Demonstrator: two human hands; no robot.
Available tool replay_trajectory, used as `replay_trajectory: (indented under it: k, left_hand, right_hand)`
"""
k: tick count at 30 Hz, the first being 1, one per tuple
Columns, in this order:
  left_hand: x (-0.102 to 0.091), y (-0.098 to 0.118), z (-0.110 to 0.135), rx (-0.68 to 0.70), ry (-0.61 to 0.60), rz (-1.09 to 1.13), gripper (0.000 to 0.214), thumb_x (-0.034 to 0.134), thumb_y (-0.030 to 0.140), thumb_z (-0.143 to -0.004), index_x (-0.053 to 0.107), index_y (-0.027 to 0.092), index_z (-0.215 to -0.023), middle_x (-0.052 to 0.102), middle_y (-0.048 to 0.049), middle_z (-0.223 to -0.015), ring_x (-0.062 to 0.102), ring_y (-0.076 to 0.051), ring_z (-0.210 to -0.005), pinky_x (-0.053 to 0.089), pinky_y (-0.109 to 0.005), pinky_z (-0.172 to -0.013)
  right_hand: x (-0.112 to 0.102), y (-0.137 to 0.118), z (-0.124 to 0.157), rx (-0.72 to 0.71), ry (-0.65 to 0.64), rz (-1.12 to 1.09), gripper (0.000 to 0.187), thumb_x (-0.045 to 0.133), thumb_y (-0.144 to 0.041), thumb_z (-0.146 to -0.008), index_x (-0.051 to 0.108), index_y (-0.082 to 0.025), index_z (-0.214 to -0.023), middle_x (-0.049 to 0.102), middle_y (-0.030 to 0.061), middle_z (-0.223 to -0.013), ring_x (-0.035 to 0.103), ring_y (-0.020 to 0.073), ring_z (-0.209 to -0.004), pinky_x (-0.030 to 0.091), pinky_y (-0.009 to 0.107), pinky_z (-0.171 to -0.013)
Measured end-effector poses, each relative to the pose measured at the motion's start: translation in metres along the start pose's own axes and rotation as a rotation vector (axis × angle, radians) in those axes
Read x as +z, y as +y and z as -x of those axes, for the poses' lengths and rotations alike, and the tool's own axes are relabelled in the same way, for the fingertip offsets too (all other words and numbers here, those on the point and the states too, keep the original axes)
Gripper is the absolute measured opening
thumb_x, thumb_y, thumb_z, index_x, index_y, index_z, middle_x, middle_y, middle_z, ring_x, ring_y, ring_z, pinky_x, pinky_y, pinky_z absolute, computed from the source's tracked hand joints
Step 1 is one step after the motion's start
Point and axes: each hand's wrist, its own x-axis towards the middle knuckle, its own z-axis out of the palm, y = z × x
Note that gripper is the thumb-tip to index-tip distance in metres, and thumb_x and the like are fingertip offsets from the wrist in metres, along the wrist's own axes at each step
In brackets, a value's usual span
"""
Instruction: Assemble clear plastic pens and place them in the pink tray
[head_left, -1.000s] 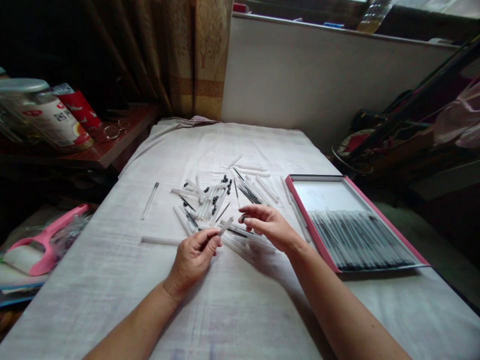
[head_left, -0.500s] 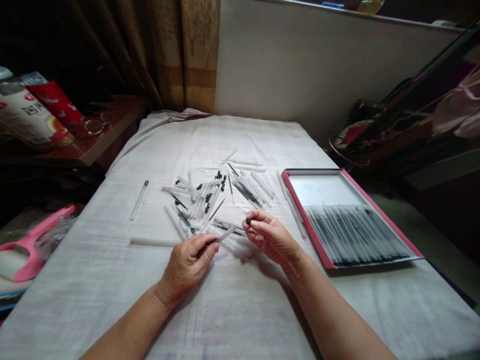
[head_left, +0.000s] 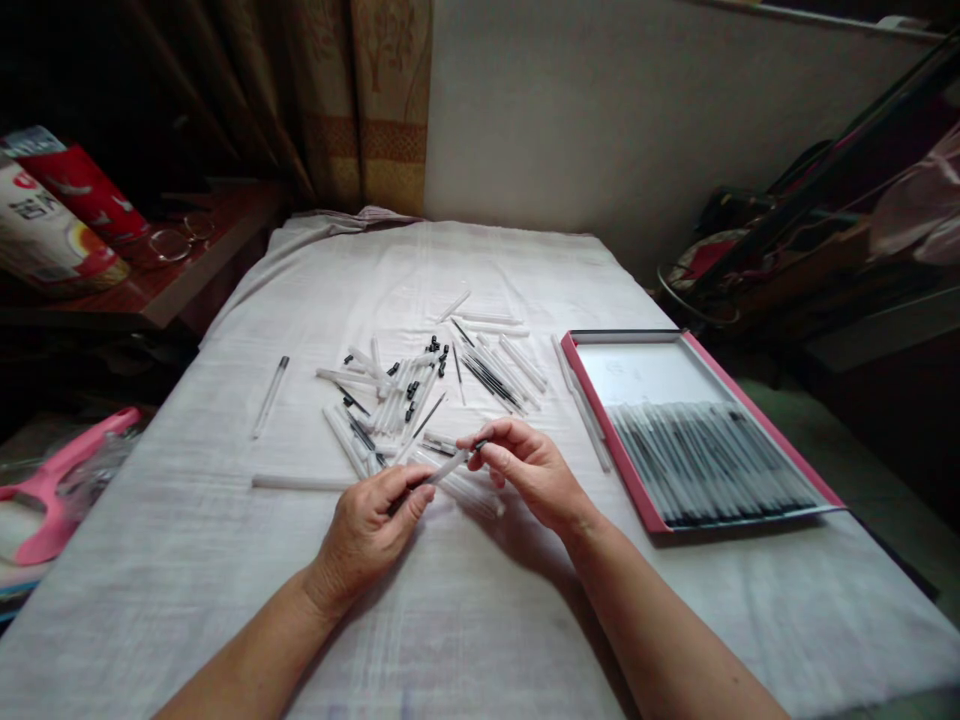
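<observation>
My left hand [head_left: 369,522] pinches the lower end of a clear pen barrel [head_left: 448,466] that points up and to the right. My right hand [head_left: 525,473] is closed, its fingertips holding a small black pen part [head_left: 478,446] against the barrel's upper tip. Just beyond both hands a heap of loose clear barrels, thin refills and black caps [head_left: 420,385] lies scattered on the white cloth [head_left: 450,620]. To the right sits a pink-edged tray [head_left: 592,385] with a row of finished pens [head_left: 709,465] laid side by side in its near half.
A single clear barrel [head_left: 268,396] lies apart at the left, another [head_left: 300,483] lies flat near my left hand. A wooden shelf [head_left: 180,275] with packets and spectacles stands at the far left. A pink tool [head_left: 56,485] lies low on the left. Clutter fills the right.
My right hand picked a small black part from beside the heap, closed on it and brought it to the tip of the barrel held in my left hand. The camera tilted slightly down.
</observation>
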Motion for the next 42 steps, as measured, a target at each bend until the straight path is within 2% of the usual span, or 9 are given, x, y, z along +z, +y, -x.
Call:
replay_trajectory:
  k: [6,13,20,26,28,32,36,39,42]
  left_hand:
    - [0.000,0.000,0.000,0.002,0.002,-0.005,0.016,0.060,0.023,-0.088,0.071,0.019,-0.100,0.076,-0.0030,-0.088,0.072,-0.013,-0.077,0.055,-0.018,-0.072]
    - [0.000,-0.002,-0.001,0.046,0.004,-0.024,0.019,0.060,0.022,-0.089,0.072,0.020,-0.103,0.076,-0.0038,-0.088,0.072,-0.014,-0.079,0.055,-0.020,-0.073]
    - [0.000,-0.004,-0.003,0.095,0.010,-0.031,0.018,0.061,0.019,-0.089,0.072,0.019,-0.103,0.075,-0.0041,-0.088,0.070,-0.013,-0.080,0.054,-0.020,-0.073]
    - [0.000,-0.003,-0.002,0.114,0.001,-0.043,0.018,0.061,0.018,-0.089,0.071,0.020,-0.103,0.073,-0.0035,-0.086,0.069,-0.012,-0.079,0.053,-0.019,-0.072]
    - [0.000,-0.004,-0.002,0.111,0.003,-0.047,0.017,0.061,0.019,-0.089,0.072,0.020,-0.103,0.073,-0.0034,-0.086,0.069,-0.012,-0.078,0.053,-0.019,-0.072]
    - [0.000,-0.004,-0.002,0.082,0.014,-0.057,0.017,0.060,0.021,-0.090,0.072,0.019,-0.102,0.075,-0.0041,-0.088,0.070,-0.013,-0.080,0.054,-0.021,-0.074]
    - [0.000,-0.004,-0.002,0.048,0.003,-0.047,0.018,0.059,0.023,-0.090,0.073,0.019,-0.102,0.075,-0.0052,-0.088,0.070,-0.015,-0.080,0.055,-0.023,-0.074]
    - [0.000,-0.003,-0.002,0.044,-0.003,-0.039,0.018,0.060,0.023,-0.089,0.073,0.020,-0.102,0.075,-0.0054,-0.089,0.070,-0.016,-0.081,0.055,-0.023,-0.075]
    - [0.000,-0.004,-0.001,0.044,0.002,-0.039,0.018,0.060,0.024,-0.089,0.073,0.020,-0.102,0.075,-0.0053,-0.089,0.070,-0.015,-0.081,0.055,-0.023,-0.075]
  right_hand:
    - [0.004,0.002,0.000,-0.057,-0.033,0.042,0.022,0.075,-0.036,-0.074,0.068,-0.020,-0.088,0.071,0.0019,-0.083,0.061,0.0106,-0.066,0.049,0.023,-0.058]
    - [-0.002,0.006,0.001,-0.178,-0.049,0.275,0.016,0.070,-0.031,-0.080,0.071,-0.020,-0.092,0.073,0.0044,-0.090,0.066,0.0156,-0.082,0.052,0.029,-0.076]
    - [-0.009,-0.003,0.005,-0.350,-0.067,0.760,0.011,0.060,-0.025,-0.086,0.069,-0.018,-0.084,0.070,0.0013,-0.073,0.060,0.0116,-0.064,0.044,0.023,-0.061]
    - [-0.010,-0.002,0.005,-0.319,-0.100,1.033,0.037,0.049,-0.032,-0.093,0.057,-0.018,-0.060,0.057,-0.0003,-0.056,0.049,0.0099,-0.053,0.035,0.023,-0.054]
    - [-0.011,-0.003,0.005,-0.294,-0.119,1.026,0.034,0.048,-0.033,-0.094,0.059,-0.018,-0.065,0.059,0.0004,-0.059,0.052,0.0107,-0.055,0.036,0.023,-0.056]
    - [-0.013,-0.007,0.008,-0.300,-0.128,0.869,0.016,0.054,-0.025,-0.088,0.063,-0.018,-0.099,0.066,0.0019,-0.078,0.055,0.0109,-0.063,0.039,0.021,-0.057]
    - [-0.011,-0.008,0.008,-0.310,-0.121,0.841,0.011,0.054,-0.024,-0.087,0.064,-0.018,-0.087,0.065,0.0006,-0.073,0.054,0.0108,-0.062,0.039,0.022,-0.056]
    - [-0.010,-0.006,0.007,-0.306,-0.097,0.906,0.021,0.052,-0.028,-0.091,0.062,-0.018,-0.075,0.062,0.0002,-0.066,0.054,0.0114,-0.061,0.040,0.024,-0.059]
    - [-0.012,-0.005,0.007,-0.317,-0.102,0.892,0.013,0.055,-0.027,-0.089,0.064,-0.019,-0.086,0.064,0.0008,-0.071,0.055,0.0118,-0.062,0.040,0.024,-0.058]
